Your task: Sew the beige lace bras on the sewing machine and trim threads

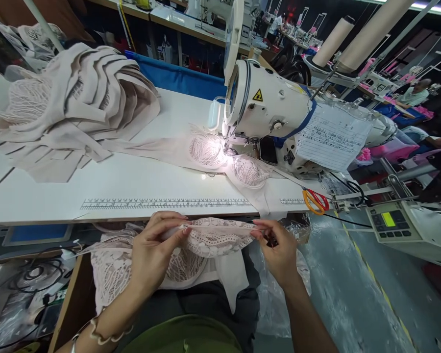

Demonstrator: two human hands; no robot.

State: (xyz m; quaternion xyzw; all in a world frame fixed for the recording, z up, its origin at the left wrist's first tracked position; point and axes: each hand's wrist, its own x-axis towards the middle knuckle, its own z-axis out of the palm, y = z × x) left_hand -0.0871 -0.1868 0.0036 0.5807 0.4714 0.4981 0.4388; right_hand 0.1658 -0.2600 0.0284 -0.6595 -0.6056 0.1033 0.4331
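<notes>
Both hands hold one lace bra piece (215, 238) stretched between them, low in front of the person's lap and just below the near edge of the table (132, 181). The left hand (156, 255) pinches the left end of the top edge between thumb and fingertips, the fingers curled over the lace. The right hand (277, 250) pinches the right end of the same edge, and something small and dark shows at its fingertips that is too blurred to make out. Under the left hand, more lace pieces (112, 272) lie heaped on the lap. Just beyond the knuckles of both hands, a printed ruler strip (165, 202) runs along the table's front edge. Farther ahead of the right hand stands a sewing machine (268, 105), with another lace bra (224, 159) lying under its needle in the lamp light. Past the right hand, to its outer side, orange-handled scissors (316, 201) rest on the table's end. Well ahead of the left hand, a stack of beige fabric pieces (77, 108) sits on the tabletop.
</notes>
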